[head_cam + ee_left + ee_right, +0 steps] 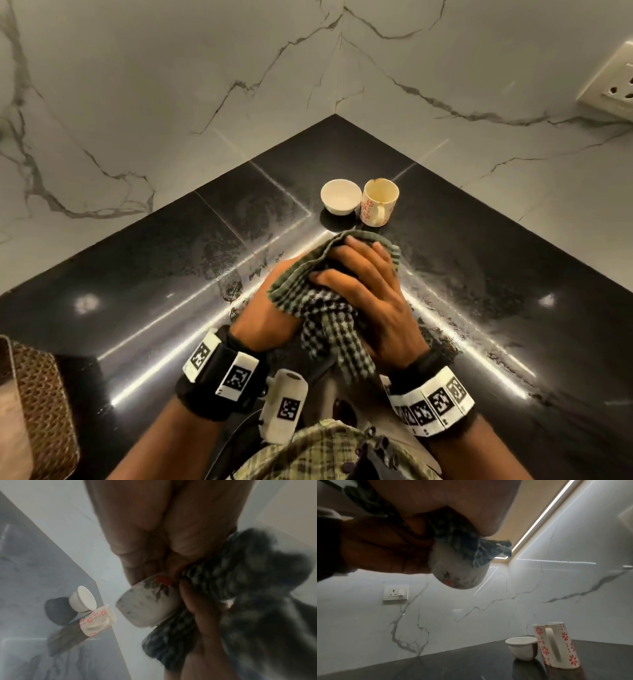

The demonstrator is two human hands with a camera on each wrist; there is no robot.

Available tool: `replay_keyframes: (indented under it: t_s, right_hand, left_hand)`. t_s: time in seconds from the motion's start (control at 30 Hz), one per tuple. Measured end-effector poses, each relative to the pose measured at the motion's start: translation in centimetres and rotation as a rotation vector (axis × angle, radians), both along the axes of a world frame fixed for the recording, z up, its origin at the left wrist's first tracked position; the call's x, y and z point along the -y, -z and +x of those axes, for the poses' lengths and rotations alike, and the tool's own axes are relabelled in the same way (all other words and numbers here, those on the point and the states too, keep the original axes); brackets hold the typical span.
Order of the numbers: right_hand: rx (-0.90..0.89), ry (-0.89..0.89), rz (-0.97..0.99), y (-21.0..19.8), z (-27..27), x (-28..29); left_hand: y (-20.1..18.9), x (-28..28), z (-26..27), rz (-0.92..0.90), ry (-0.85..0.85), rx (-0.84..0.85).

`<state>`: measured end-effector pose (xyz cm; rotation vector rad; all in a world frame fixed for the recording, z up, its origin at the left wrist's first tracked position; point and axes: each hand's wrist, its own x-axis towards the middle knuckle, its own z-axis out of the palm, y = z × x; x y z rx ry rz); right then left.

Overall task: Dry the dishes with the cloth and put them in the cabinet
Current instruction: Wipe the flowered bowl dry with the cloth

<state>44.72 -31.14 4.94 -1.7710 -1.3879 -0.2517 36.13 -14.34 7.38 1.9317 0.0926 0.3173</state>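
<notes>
Both hands meet over the black countertop (137, 274) near its front edge. My left hand (274, 305) grips a white cup with a red flower print (145, 601), which the head view hides under the cloth. My right hand (363, 274) holds the green checked cloth (325, 318) bunched against the cup (458, 573), its fingers curled over the fabric (462, 540). The cloth's tail hangs down between my wrists. Behind the hands, a small white bowl (340, 197) and a white mug with red flowers (378, 202) stand side by side on the counter.
Marble-patterned walls meet in the corner behind the dishes. A wall socket (613, 85) is at the right, and another socket (395, 592) shows in the right wrist view. A brown woven item (41, 411) lies at the left counter edge. The counter surface shows wet smears.
</notes>
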Motion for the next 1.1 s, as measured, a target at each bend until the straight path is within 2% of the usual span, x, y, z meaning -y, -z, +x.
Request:
replay_keyframes:
  t_s: [0.07, 0.13, 0.17, 0.23, 0.27, 0.33, 0.37, 0.47, 0.53, 0.57, 0.63, 0.67, 0.7, 0.73, 0.77, 0.83, 0.97, 1.03, 1.1]
  right_hand:
    - [-0.046, 0.064, 0.065, -0.2, 0.0, -0.3]
    - [-0.316, 0.105, 0.192, -0.1, -0.4, -0.8]
    - [-0.565, 0.102, 0.279, -0.1, -0.7, -0.7]
    - [-0.742, 0.121, 0.209, 0.3, -1.0, -0.2]
    - [-0.592, 0.141, 0.06, 0.3, -0.8, 0.3]
    - [-0.451, 0.158, -0.109, 0.2, -0.1, 0.6]
    - [-0.425, 0.133, -0.092, 0.4, 0.6, 0.7]
    - [-0.681, 0.025, 0.204, 1.0, 1.0, 0.5]
    - [-1.091, -0.015, 0.319, 0.2, 0.1, 0.3]
    - [-1.309, -0.016, 0.383, -0.1, -0.3, 0.3]
    - [-1.643, -0.105, 0.499, -0.5, -0.3, 0.6]
    - [-1.741, -0.12, 0.51, -1.1, -0.1, 0.9]
    - [-1.799, -0.121, 0.507, -1.8, 0.2, 1.2]
    - [-1.819, -0.12, 0.504, -2.1, 0.6, 1.4]
    - [-1.823, -0.119, 0.506, -2.4, 0.9, 1.7]
    - [-1.751, -0.071, 0.489, -2.4, 1.0, 1.8]
    - [-1.37, 0.294, 0.426, -0.3, 1.4, 1.1]
    - [-1.232, 0.301, 0.386, 0.1, 1.2, 0.8]
    - [-1.022, 0.328, 0.349, -0.1, 0.9, 0.9]
  left_hand:
    - [0.1, 0.5, 0.3, -0.031, 0.024, 0.077]
    - [0.3, 0.9, 0.5, -0.161, 0.068, 0.128]
    - [0.6, 1.1, 0.5, -0.22, 0.085, 0.124]
    - [0.9, 1.3, 0.6, -0.358, 0.096, 0.089]
    - [0.8, 1.4, 0.6, -0.438, 0.087, 0.073]
    - [0.3, 1.3, 0.9, -0.603, 0.063, 0.044]
    - [0.2, 1.3, 1.1, -0.658, 0.049, 0.023]
    - [-0.6, 1.4, 1.4, -0.651, 0.122, -0.02]
    - [-1.3, 1.6, 1.5, -0.55, 0.219, -0.008]
    - [-1.3, 1.7, 1.7, -0.408, 0.25, 0.024]
    - [-0.7, 1.8, 1.9, 0.115, 0.263, 0.102]
    - [-0.2, 1.7, 2.1, 0.422, 0.257, 0.148]
    - [0.3, 1.6, 2.3, 0.646, 0.247, 0.171]
    - [0.7, 1.4, 2.5, 0.743, 0.242, 0.159]
    - [1.0, 1.4, 2.6, 0.715, 0.237, 0.138]
    - [1.1, 1.4, 2.5, 0.5, 0.249, 0.132]
    - [0.0, 2.4, 2.2, 0.249, 0.129, 0.236]
    - [0.0, 2.3, 2.3, 0.191, 0.098, 0.225]
    - [0.5, 1.6, 2.2, 0.198, 0.083, 0.19]
